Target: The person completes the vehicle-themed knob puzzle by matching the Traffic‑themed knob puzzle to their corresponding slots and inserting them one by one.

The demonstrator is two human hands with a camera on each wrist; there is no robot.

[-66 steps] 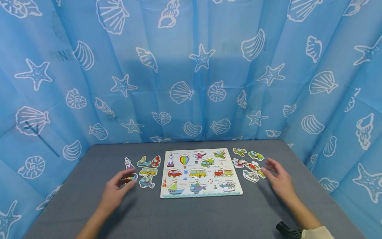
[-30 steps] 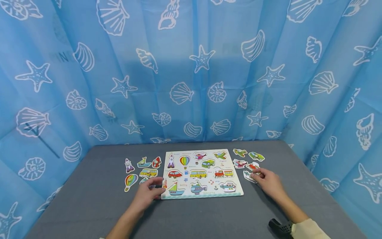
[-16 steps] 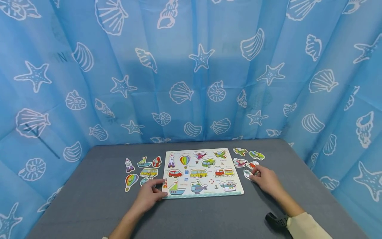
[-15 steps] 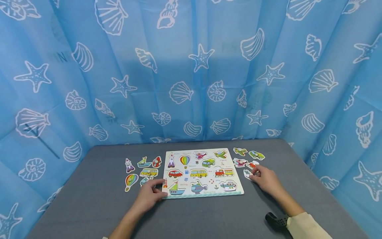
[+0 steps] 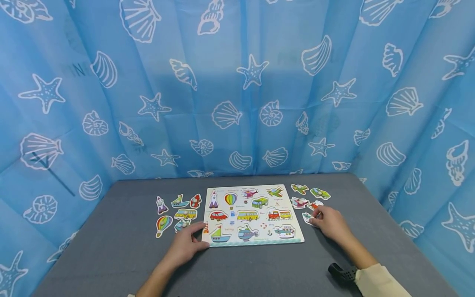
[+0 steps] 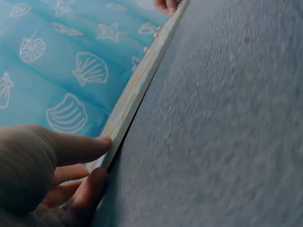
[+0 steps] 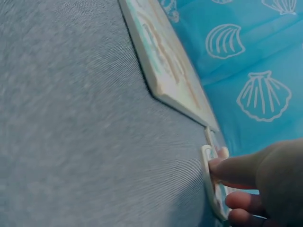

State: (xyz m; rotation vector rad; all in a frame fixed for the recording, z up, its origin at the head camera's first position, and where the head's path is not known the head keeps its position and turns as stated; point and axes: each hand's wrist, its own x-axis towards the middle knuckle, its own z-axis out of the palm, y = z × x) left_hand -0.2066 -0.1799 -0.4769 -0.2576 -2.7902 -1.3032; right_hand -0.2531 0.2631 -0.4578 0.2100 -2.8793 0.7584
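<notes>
A wooden puzzle board (image 5: pixel 259 242) with vehicle pictures lies flat on the table. My left hand (image 5: pixel 185 245) pinches its left edge near the front corner; in the left wrist view the thumb is over the edge (image 6: pixel 129 106) and other fingers are at the side. To the board's right, my right hand (image 5: pixel 332 225) pinches a ship puzzle piece (image 5: pixel 307 217), partly hidden by the fingers. The right wrist view has this piece (image 7: pixel 207 172) slightly tilted, with thumb and fingers on its face. A train piece (image 5: pixel 314 205) lies just beyond, partly covered.
Left of the board are a rocket (image 5: pixel 161 205), balloon (image 5: pixel 163 226), sailboat (image 5: pixel 179 201), car (image 5: pixel 195 201), bus (image 5: pixel 185 213) and submarine piece (image 5: pixel 182 225). Plane (image 5: pixel 299 189), truck (image 5: pixel 320 193) and helicopter pieces (image 5: pixel 299 202) lie right. A blue curtain (image 5: pixel 252 123) hangs behind.
My left hand has come from above the balloon piece to the board's left edge. My right hand has moved left and down onto the ship piece. Little differs over the last half second.
</notes>
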